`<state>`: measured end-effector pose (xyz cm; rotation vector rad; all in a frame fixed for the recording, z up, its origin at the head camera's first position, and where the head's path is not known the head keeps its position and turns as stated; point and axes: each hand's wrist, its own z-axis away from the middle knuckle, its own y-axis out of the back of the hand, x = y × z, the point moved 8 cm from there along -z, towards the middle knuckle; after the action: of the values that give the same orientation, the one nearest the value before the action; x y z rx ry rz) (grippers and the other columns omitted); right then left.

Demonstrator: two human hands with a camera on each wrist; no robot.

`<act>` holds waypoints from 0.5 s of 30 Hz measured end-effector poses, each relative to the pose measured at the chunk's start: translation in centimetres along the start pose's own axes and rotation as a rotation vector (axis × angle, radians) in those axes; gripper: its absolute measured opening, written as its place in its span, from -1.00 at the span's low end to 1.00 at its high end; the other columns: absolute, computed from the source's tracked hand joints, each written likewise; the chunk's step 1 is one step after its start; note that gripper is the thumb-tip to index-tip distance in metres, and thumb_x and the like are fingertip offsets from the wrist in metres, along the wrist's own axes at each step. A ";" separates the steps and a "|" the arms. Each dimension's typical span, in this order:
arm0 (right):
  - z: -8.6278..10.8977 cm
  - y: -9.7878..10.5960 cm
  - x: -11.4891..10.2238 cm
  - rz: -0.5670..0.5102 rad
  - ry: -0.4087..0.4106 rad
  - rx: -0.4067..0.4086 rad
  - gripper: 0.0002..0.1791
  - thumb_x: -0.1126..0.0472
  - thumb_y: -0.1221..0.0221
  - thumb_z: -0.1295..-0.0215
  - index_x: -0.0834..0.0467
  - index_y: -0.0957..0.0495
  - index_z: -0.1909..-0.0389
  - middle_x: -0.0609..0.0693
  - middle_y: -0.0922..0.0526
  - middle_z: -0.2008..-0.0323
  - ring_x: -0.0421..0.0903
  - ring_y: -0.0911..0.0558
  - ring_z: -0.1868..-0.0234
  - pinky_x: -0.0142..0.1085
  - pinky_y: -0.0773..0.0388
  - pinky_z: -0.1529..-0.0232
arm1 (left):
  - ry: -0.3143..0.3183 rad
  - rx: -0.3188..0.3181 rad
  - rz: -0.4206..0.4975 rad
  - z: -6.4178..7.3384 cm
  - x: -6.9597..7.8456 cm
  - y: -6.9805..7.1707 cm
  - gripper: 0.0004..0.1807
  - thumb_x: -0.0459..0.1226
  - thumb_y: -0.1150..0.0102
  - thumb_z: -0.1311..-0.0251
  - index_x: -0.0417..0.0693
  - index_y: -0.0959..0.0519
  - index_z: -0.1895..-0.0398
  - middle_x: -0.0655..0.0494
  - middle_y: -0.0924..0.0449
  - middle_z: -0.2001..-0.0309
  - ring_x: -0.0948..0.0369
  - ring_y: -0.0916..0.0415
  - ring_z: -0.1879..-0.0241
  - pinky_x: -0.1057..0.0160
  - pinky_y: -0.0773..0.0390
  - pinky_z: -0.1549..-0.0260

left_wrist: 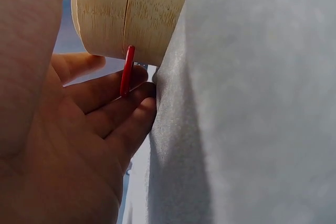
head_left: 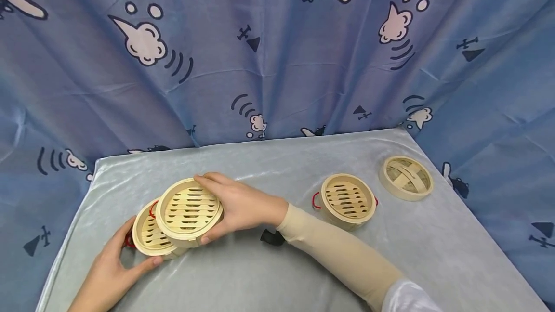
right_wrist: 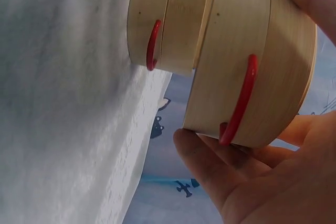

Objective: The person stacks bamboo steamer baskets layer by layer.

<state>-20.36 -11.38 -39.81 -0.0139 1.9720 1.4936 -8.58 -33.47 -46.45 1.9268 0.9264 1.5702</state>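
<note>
Two round bamboo steamer baskets with slatted bottoms and red handles are at the left of the table in the head view. My right hand [head_left: 236,203] grips the upper steamer basket [head_left: 191,208] by its rim and side. That basket overlaps the lower steamer basket [head_left: 149,230] and sits offset to its right, tilted in the right wrist view. Around the left side of the lower basket, my left hand [head_left: 110,264] holds with thumb in front and fingers behind. A red handle [left_wrist: 127,72] hangs before the left fingers. Another red handle [right_wrist: 241,100] shows on the upper basket's side.
A third steamer basket [head_left: 349,199] with red handles stands right of centre. Beyond it, near the right edge, lies a woven bamboo lid [head_left: 407,178] with a strap handle. A small black object [head_left: 272,238] shows beneath the right wrist. Patterned blue curtains [head_left: 277,61] border the grey cloth-covered table [head_left: 243,278].
</note>
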 end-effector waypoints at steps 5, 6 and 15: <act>-0.7 -0.7 -0.3 0.013 0.005 -0.013 0.47 -0.60 -0.34 0.28 -0.01 0.13 -0.60 -0.11 -0.12 -0.46 -0.25 -0.22 -0.39 -0.39 -0.20 -0.35 | 0.012 -0.006 -0.004 0.0 -0.1 0.0 0.16 -0.05 -0.64 0.17 0.19 -0.15 -0.54 0.22 -0.43 0.10 0.37 -0.25 0.14 0.43 -0.23 0.20; -0.9 -0.8 -0.4 0.015 0.006 -0.015 0.47 -0.61 -0.33 0.28 -0.02 0.13 -0.60 -0.11 -0.13 -0.46 -0.26 -0.22 -0.38 -0.39 -0.20 -0.35 | 0.015 -0.009 -0.008 -0.1 -0.1 0.0 0.16 -0.05 -0.64 0.16 0.22 -0.14 -0.54 0.23 -0.43 0.10 0.37 -0.25 0.14 0.42 -0.23 0.21; -2.0 -1.7 -1.6 0.013 0.019 -0.052 0.46 -0.59 -0.33 0.25 -0.04 0.16 -0.60 -0.15 -0.06 -0.49 -0.28 -0.18 -0.41 -0.39 -0.18 -0.35 | 0.052 -0.036 -0.023 -0.1 -0.4 -0.1 0.19 0.02 -0.58 0.08 0.33 -0.01 -0.58 0.16 -0.42 -0.07 0.28 -0.28 0.03 0.43 -0.21 0.15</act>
<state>-19.48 -14.30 -40.16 -0.0378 1.9509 1.5585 -8.71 -33.72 -46.78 1.8526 0.9326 1.6190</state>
